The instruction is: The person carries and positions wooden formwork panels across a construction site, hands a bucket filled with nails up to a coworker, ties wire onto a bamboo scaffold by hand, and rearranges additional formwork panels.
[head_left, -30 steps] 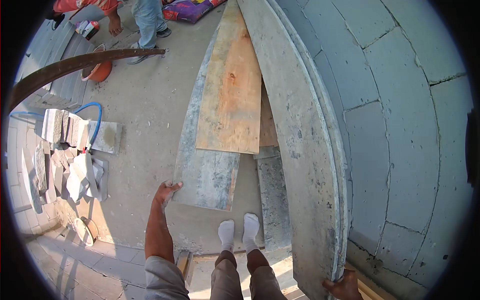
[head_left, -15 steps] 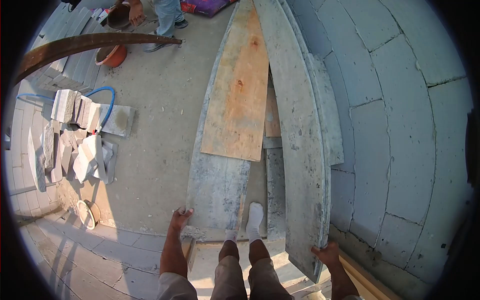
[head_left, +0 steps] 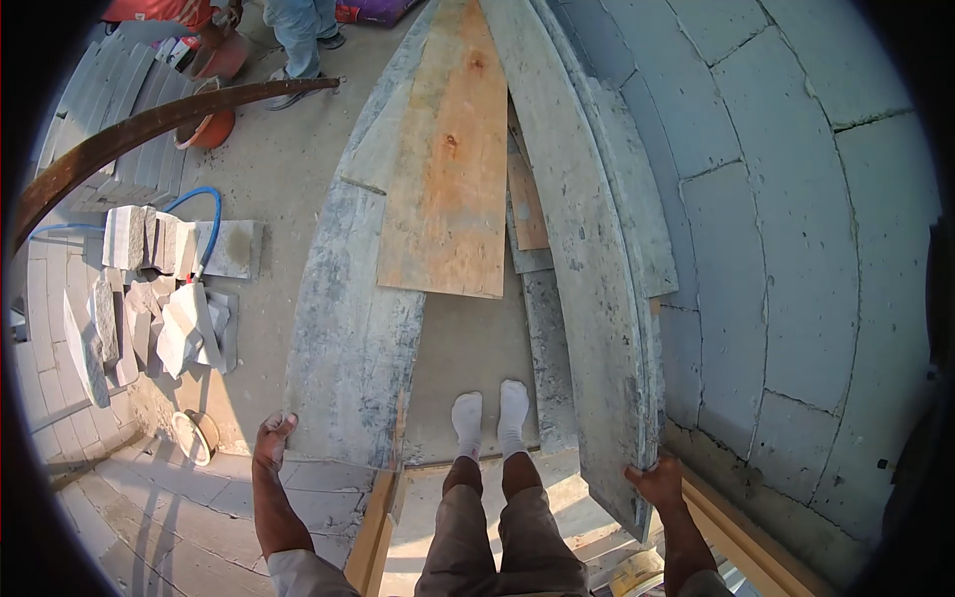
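Note:
My left hand point(head_left: 274, 438) grips the near left corner of a long grey-stained board point(head_left: 348, 338), its thumb on top and its other fingers hidden. On the other side, my right hand point(head_left: 657, 482) is closed on the near outer edge of a second long grey board point(head_left: 597, 269), which lies among stacked boards along the wall. A bare plywood sheet point(head_left: 448, 199) with orange stains lies partly over the left board. The two long boards spread apart towards me, and my feet in white socks point(head_left: 467, 418) stand between them.
A grey block wall point(head_left: 796, 219) rises at the right. Broken block pieces point(head_left: 179, 318), a blue hose point(head_left: 215, 214) and a small round tub point(head_left: 195, 438) are at the left. Beyond a curved rusty bar point(head_left: 149, 109), a person in jeans point(head_left: 298, 40) stands near orange buckets point(head_left: 209, 129).
The left board's near end has swung leftward with my left hand, uncovering floor and my left foot. My right hand stays on its board. More of a red-sleeved person shows at the top left.

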`<state>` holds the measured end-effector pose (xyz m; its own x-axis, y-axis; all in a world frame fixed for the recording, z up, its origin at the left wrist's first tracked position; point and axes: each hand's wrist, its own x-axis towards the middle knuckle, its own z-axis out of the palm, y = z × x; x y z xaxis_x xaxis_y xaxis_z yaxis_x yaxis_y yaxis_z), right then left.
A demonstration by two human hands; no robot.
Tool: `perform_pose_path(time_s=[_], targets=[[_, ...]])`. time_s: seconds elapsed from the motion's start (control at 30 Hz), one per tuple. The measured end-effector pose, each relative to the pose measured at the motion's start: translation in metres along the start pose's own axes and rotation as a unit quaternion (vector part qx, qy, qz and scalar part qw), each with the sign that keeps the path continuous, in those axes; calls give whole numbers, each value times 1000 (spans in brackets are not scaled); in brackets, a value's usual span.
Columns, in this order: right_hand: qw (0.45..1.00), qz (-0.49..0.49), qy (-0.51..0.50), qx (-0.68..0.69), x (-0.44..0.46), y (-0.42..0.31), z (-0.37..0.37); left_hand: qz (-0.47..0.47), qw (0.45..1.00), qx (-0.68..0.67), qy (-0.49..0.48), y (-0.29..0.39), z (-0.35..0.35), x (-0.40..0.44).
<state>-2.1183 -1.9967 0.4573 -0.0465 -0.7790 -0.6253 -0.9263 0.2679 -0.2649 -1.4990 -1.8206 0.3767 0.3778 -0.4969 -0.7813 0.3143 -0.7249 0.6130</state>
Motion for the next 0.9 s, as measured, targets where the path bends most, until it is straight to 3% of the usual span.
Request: perform_pose_path(time_s=[0.07, 0.1, 0.17, 0.3, 0.43, 0.5, 0.57, 0.6, 0.7, 0.77, 0.9], targets=[[999, 6, 31, -27, 12, 30, 37, -27, 1000, 12, -9, -35, 1, -9], [997, -42, 63, -12, 18, 34, 51, -25, 999, 31, 10, -62, 0, -2], [998, -30, 56, 20, 30, 46, 65, -7, 998, 16, 58, -92, 37, -1], [998, 0, 58, -7, 48, 70, 80, -15, 998, -57, 34, -115, 109, -19], [1000, 21, -8, 1, 54, 76, 76, 30, 993, -112, 29, -171, 159, -13], [998, 54, -27, -5, 50, 78, 79, 28, 988, -148, 18, -182, 170, -16], [994, 89, -49, 29, 52, 53, 69, 51, 997, -54, 24, -184, 167, -22], [994, 84, -44, 44, 62, 70, 69, 65, 997, -4, 36, -169, 172, -35], [996, 67, -17, 62, 81, 105, 92, 119, 990, -22, 73, -107, 198, -88], [998, 47, 25, 45, 86, 117, 96, 137, 985, 39, 97, -126, 197, -93], [994, 33, -27, 99, 100, 134, 98, 141, 980, 55, 130, -169, 199, -114]])
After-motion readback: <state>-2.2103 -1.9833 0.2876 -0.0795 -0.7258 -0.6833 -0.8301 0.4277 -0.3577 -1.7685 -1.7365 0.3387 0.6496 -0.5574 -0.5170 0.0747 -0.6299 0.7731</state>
